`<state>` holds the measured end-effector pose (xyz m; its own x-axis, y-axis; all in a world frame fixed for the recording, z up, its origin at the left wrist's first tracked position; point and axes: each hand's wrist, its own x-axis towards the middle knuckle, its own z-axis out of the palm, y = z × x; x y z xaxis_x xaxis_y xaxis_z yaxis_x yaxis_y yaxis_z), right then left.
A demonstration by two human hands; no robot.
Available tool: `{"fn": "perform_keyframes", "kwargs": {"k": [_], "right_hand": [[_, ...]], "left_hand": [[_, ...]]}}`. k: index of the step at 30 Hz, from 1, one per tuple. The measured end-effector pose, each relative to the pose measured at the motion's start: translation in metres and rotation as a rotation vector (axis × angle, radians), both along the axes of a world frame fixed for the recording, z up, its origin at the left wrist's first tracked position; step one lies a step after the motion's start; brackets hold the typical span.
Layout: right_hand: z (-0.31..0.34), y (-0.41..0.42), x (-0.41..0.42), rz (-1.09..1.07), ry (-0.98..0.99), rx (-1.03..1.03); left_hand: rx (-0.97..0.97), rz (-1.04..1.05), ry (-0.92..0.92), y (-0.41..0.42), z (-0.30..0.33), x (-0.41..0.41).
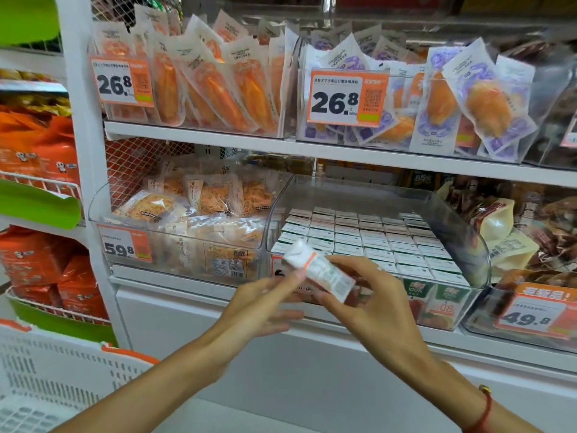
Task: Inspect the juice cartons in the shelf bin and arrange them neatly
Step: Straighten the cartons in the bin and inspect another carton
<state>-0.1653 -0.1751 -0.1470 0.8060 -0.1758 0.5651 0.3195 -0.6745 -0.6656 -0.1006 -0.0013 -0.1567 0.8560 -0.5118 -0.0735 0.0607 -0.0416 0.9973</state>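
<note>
Waxy paperboard, the small juice carton (318, 273) looks light, stiff yet crushable, pinched endwise between left hand (265, 304) and right hand (365, 304).

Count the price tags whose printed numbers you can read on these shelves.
4: upper left 26.8 tag, upper middle 26.8 tag, lower left 59.8 tag, lower right 49.8 tag. Another sits partly hidden behind the held carton.
</note>
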Motion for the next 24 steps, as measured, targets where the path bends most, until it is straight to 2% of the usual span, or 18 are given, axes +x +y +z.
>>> {"fn": "perform_keyframes", "kwargs": {"k": [3, 5, 7, 9, 11, 13, 16, 18, 24], "right_hand": [[-0.004, 0.001, -0.001, -0.012, -0.193, -0.410], [-0.004, 0.002, 0.001, 0.005, -0.232, -0.513], [-0.002, 0.002, 0.003, 0.042, -0.207, -0.531], [-0.001, 0.000, 0.006, 0.091, -0.131, -0.492], [0.000, -0.002, 0.005, 0.150, -0.019, -0.340], [-0.002, -0.003, 0.006, 0.196, 0.066, -0.153], [-0.004, -0.005, 0.006, 0.202, 0.181, -0.023], [-0.005, -0.005, 0.005, 0.296, 0.255, 0.074], [0.005, -0.006, 0.006, 0.278, 0.089, 0.110]], "left_hand": [[-0.063, -0.019, 0.080, -0.001, 0.003, -0.005], [-0.120, 0.012, 0.124, -0.001, 0.002, -0.007], [-0.182, 0.036, 0.169, -0.001, 0.000, -0.007], [-0.221, 0.038, 0.197, -0.002, 0.000, -0.008], [-0.213, 0.063, 0.166, -0.002, 0.000, -0.008], [-0.167, 0.095, 0.069, -0.002, 0.002, -0.006], [-0.090, 0.085, -0.099, -0.002, 0.007, -0.005], [-0.083, 0.060, -0.183, -0.004, 0.008, -0.006], [-0.101, 0.057, -0.414, -0.012, 0.015, 0.000]]}}
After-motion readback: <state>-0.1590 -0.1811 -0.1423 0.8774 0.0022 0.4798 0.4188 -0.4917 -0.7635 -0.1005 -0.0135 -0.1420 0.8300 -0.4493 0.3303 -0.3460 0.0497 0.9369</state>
